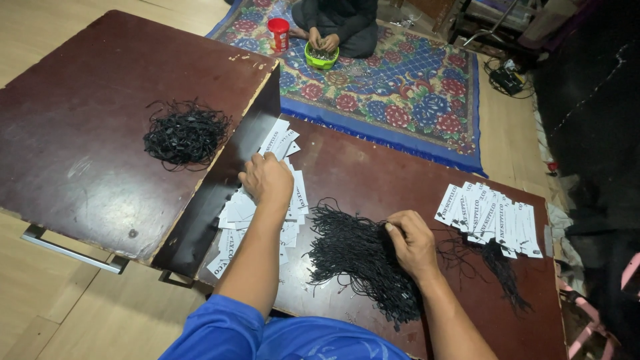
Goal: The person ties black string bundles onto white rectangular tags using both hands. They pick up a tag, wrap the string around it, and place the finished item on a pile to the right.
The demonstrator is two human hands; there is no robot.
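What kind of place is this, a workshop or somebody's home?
Probably a room in a home used for piecework. Low dark boards lie on a wooden floor, heaped with white paper tags and black strings. Beyond them, another person sits on a flowered rug.

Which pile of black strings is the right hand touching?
The big middle pile, under the right hand; the tangled heap lies apart on the left board.

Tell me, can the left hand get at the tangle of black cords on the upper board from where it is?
Probably yes. The left hand rests on the white tags, and the tangle of black cords lies uncovered just beyond, with nothing between them.
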